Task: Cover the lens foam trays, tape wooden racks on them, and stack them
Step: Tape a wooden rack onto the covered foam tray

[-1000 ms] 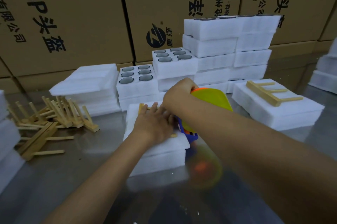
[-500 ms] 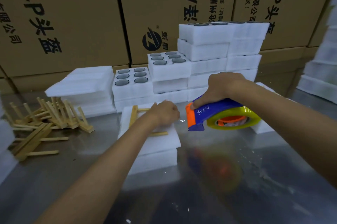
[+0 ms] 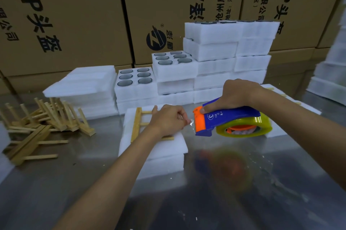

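Now the left hand (image 3: 169,119) pinches the tape end (image 3: 191,122) just right of the wooden rack (image 3: 136,124) lying on the covered foam tray (image 3: 168,147), while the right hand (image 3: 236,94) grips the tape dispenser (image 3: 227,121) farther right.

Bare metal table (image 3: 234,192) lies open in front; foam stacks (image 3: 215,65) wall the back.
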A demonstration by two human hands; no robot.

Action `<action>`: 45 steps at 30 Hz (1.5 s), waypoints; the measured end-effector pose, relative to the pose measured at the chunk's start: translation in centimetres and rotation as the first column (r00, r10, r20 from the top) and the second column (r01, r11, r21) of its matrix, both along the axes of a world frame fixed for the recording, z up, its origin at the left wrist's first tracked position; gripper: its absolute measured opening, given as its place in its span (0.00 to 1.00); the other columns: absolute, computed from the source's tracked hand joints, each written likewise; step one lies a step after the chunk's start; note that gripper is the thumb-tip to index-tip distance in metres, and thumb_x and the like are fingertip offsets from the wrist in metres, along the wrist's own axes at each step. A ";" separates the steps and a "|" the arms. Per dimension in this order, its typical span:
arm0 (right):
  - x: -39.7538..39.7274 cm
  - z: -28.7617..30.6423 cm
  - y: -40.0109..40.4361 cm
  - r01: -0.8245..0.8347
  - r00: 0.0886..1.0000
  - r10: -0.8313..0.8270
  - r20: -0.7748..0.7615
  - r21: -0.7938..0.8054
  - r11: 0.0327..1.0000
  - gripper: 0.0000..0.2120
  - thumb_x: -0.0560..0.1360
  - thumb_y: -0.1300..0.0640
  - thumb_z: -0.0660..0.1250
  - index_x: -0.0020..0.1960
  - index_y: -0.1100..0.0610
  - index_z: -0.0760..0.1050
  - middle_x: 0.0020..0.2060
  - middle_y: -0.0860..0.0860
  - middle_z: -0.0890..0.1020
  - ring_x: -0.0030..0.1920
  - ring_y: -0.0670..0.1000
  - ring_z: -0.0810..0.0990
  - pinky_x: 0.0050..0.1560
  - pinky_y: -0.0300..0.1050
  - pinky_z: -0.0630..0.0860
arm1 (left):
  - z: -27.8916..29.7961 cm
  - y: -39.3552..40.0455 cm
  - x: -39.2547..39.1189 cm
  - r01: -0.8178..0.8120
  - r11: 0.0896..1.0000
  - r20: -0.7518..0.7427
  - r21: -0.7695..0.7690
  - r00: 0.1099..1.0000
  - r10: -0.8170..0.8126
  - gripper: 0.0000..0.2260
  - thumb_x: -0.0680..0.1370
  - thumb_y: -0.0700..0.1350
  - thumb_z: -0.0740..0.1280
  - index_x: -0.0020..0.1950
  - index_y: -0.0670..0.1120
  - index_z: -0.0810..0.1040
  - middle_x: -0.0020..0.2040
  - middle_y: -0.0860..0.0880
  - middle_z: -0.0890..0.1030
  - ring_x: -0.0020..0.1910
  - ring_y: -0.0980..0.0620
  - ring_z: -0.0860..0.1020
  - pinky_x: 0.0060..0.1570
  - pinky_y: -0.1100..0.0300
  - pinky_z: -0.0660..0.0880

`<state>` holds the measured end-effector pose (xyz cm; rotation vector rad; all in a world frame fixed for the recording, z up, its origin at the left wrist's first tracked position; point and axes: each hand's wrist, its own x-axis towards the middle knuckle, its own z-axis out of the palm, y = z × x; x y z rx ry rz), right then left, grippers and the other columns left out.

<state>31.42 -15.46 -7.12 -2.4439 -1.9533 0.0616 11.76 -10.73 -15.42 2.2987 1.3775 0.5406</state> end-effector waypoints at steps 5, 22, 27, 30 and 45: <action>1.2 0.5 -0.4 -0.030 0.995 0.029 -0.098 -0.017 0.999 0.44 0.48 0.15 0.62 0.37 0.55 0.76 0.32 0.52 0.81 0.34 0.51 0.80 0.37 0.45 0.71 | 0.0 0.4 0.1 -0.007 1.000 -0.008 -0.017 1.000 0.007 0.08 0.78 0.58 0.65 0.44 0.57 0.78 0.39 0.59 0.80 0.56 0.57 0.75 0.74 0.42 0.47; -1.7 -2.2 1.5 -0.023 0.971 0.047 0.233 -0.103 0.994 0.35 0.56 0.20 0.69 0.39 0.51 0.71 0.35 0.48 0.75 0.34 0.48 0.72 0.32 0.44 0.63 | 0.1 0.0 -0.7 0.023 0.999 0.213 -0.046 0.977 -0.012 0.08 0.80 0.50 0.63 0.41 0.53 0.76 0.37 0.55 0.83 0.47 0.58 0.78 0.73 0.43 0.49; 2.5 -0.3 0.5 0.091 0.996 -0.092 -0.017 -0.067 0.994 0.40 0.53 0.18 0.68 0.39 0.55 0.75 0.36 0.52 0.79 0.36 0.52 0.79 0.37 0.46 0.71 | -0.2 -0.1 -0.8 0.052 0.998 0.107 0.023 0.993 -0.054 0.08 0.80 0.54 0.63 0.44 0.54 0.77 0.40 0.55 0.84 0.47 0.58 0.76 0.72 0.43 0.52; 4.7 0.7 -0.7 0.158 0.965 -0.151 -0.213 0.019 0.987 0.44 0.47 0.17 0.66 0.37 0.57 0.76 0.33 0.54 0.80 0.32 0.53 0.79 0.32 0.43 0.69 | -0.1 0.0 -0.9 0.062 0.998 0.063 0.023 0.996 -0.064 0.08 0.80 0.56 0.63 0.46 0.56 0.79 0.43 0.58 0.83 0.52 0.58 0.74 0.72 0.43 0.51; 1.4 -12.1 -4.0 0.063 0.986 -0.137 0.097 0.544 0.837 0.31 0.72 0.25 0.59 0.40 0.55 0.71 0.37 0.55 0.79 0.43 0.58 0.78 0.40 0.49 0.68 | -0.5 0.0 -0.6 0.088 0.993 -0.156 0.082 0.985 -0.074 0.09 0.78 0.53 0.63 0.39 0.64 0.74 0.68 0.56 0.70 0.71 0.54 0.62 0.73 0.45 0.48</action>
